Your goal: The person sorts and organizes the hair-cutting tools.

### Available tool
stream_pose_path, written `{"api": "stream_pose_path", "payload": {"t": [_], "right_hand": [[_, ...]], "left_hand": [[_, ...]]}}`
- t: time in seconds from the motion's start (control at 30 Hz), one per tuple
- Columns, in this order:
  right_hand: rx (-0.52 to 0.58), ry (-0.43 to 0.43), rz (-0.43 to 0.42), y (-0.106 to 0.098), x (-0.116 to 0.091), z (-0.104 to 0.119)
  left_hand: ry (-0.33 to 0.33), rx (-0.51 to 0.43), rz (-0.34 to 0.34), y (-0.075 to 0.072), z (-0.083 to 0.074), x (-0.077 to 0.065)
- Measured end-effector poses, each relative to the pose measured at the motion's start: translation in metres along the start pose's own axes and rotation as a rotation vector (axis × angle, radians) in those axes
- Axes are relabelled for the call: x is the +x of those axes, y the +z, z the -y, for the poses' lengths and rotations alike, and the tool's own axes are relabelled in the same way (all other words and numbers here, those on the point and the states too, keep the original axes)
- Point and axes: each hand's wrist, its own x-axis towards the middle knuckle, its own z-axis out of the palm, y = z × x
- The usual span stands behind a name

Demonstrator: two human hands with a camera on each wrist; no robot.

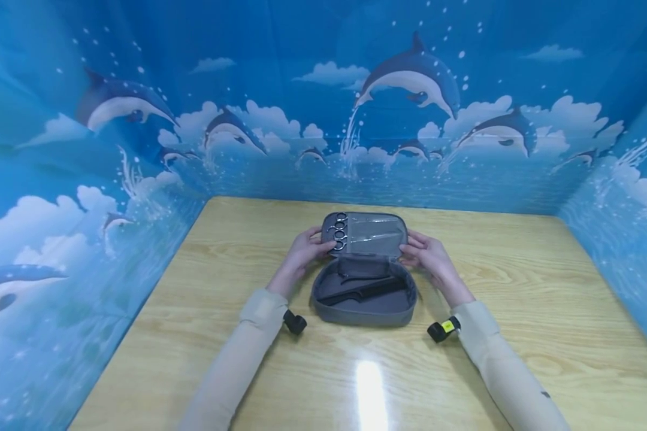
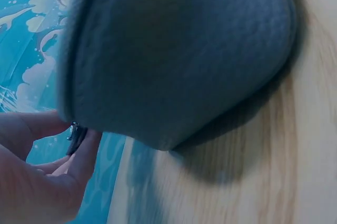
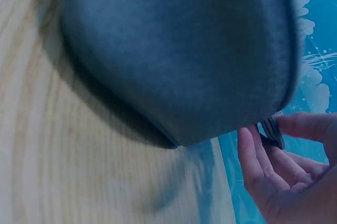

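Note:
A grey zip case (image 1: 363, 317) stands open on the table, its lid (image 1: 377, 236) raised at the back. Scissors (image 1: 341, 233) with metal finger rings are tucked in the lid beside a clear pocket. A black comb (image 1: 350, 295) and other dark tools lie in the base. My left hand (image 1: 306, 250) pinches the lid's left edge, thumb on the inner face near the scissor rings. At the right edge, my right hand (image 1: 425, 254) grips the lid between thumb and fingers. Both wrist views show the case's outer wall (image 2: 179, 50) filling much of the picture.
The case rests on a light wooden table (image 1: 517, 287). Behind and beside it hang blue dolphin-print curtains (image 1: 323, 90). A black wrist camera (image 1: 295, 323) sits on the left sleeve, another camera (image 1: 439, 331) on the right. Light glares on the front tabletop.

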Motion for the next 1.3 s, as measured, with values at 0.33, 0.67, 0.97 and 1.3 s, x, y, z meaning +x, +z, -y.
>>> {"api": "stream_pose_path", "payload": {"t": [0.33,0.67,0.97,1.3], "right_hand": [[-0.09,-0.092,-0.104,0.004,0.0,0.011],[-0.173,-0.122,-0.124,0.006,-0.001,0.02],[-0.215,-0.164,-0.139,0.008,0.002,0.025],[-0.272,-0.192,-0.173,0.013,-0.001,0.028]], "left_hand": [[0.102,0.023,-0.069,0.005,0.001,-0.003],[0.183,0.173,-0.127,0.003,0.004,0.0],[0.21,0.301,-0.134,0.001,0.0,-0.002],[0.272,0.348,-0.133,0.0,0.0,-0.005]]}}
